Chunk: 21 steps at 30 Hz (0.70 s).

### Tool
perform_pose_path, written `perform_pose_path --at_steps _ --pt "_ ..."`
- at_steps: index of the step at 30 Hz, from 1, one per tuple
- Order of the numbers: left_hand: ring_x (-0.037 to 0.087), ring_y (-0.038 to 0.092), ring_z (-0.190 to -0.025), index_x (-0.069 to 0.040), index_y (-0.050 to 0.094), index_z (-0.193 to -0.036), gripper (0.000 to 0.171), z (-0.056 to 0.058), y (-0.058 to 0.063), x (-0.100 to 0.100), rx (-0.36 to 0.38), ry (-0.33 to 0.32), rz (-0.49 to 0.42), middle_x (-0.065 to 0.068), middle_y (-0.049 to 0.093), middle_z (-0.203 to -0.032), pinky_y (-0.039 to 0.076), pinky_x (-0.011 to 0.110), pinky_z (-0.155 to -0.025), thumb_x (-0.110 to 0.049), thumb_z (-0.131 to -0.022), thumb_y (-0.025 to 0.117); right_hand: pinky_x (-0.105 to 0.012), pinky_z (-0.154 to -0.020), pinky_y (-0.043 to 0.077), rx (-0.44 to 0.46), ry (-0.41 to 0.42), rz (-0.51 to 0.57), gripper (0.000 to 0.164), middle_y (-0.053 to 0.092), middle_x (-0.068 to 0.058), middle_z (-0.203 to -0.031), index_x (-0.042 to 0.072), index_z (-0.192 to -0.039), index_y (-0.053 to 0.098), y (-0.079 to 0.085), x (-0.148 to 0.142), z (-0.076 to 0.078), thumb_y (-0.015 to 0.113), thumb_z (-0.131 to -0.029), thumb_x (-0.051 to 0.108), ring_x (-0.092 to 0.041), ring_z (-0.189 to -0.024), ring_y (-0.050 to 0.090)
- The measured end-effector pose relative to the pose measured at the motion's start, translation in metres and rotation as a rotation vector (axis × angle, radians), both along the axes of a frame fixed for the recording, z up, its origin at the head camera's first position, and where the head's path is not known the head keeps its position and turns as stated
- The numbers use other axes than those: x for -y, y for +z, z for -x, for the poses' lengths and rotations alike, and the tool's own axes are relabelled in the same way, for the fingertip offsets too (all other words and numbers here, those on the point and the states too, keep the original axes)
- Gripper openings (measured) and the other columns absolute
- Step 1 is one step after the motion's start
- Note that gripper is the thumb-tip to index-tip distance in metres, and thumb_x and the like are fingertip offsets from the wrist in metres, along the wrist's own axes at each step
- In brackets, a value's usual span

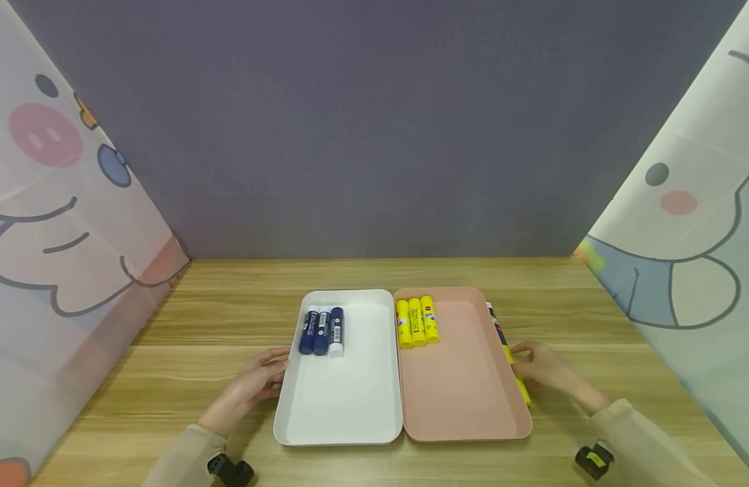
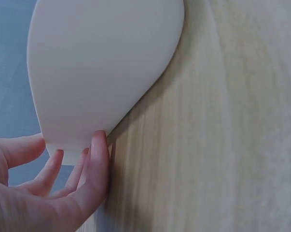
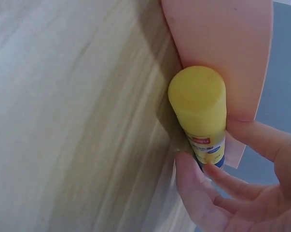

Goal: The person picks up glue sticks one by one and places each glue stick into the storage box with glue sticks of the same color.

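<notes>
My left hand (image 1: pixel 259 381) rests against the outer left side of the white tray (image 1: pixel 338 406), thumb at the rim and fingers lightly bent on the wall. Beside the pink tray (image 1: pixel 462 399), my right hand (image 1: pixel 541 367) grips a yellow glue stick (image 3: pixel 198 104) between thumb and fingers, close to the tray's outer right wall. Its label is partly covered by the fingers. Just beyond it, along the same wall, lies a dark blue glue stick (image 1: pixel 498 326). Three navy-and-white glue sticks (image 1: pixel 322 333) lie in the white tray; three yellow ones (image 1: pixel 416 322) lie in the pink tray.
The two trays stand side by side on a wood-grain table (image 1: pixel 247 291). A dark grey panel (image 1: pixel 374 135) rises behind the table, with cartoon-printed sheets (image 1: pixel 76 203) on both sides.
</notes>
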<state>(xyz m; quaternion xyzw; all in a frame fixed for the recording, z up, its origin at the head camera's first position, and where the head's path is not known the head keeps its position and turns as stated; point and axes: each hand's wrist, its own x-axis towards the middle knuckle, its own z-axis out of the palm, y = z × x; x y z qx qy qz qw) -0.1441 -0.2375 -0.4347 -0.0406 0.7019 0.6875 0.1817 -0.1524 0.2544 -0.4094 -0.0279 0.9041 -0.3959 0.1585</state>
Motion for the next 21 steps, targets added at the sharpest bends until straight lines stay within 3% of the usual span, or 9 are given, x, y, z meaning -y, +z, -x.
perform_pose_path --at_steps 10,16,21 --pt "0.013 0.060 -0.076 0.012 0.024 -0.130 0.051 0.0001 0.0012 -0.0003 0.003 0.002 0.000 0.004 0.061 -0.092 0.048 0.034 -0.068 -0.011 -0.091 0.046 -0.034 -0.056 0.051 0.038 -0.037 -0.016 0.051 0.061 -0.020 -0.085 -0.022 -0.112 0.041 -0.0036 0.0009 0.0010 0.057 -0.077 0.012 -0.022 -0.070 0.060" --pt "0.013 0.060 -0.076 0.011 0.025 -0.130 0.051 0.0002 0.0032 -0.0016 0.009 0.014 0.013 0.004 0.061 -0.093 0.047 0.034 -0.070 -0.012 -0.090 0.048 -0.031 -0.055 0.050 0.040 -0.037 -0.021 0.050 0.059 -0.009 -0.073 -0.024 -0.109 0.041 -0.0030 0.0027 -0.0001 0.058 -0.078 0.010 -0.016 -0.059 0.057" --pt "0.013 0.059 -0.076 0.011 0.025 -0.130 0.051 -0.0001 0.0036 -0.0018 0.017 0.018 0.009 0.004 0.061 -0.092 0.047 0.034 -0.069 -0.012 -0.090 0.047 -0.030 -0.054 0.050 0.049 -0.037 -0.011 0.051 0.058 -0.007 -0.072 -0.025 -0.109 0.040 -0.0030 0.0033 -0.0014 0.058 -0.078 0.011 -0.015 -0.058 0.057"
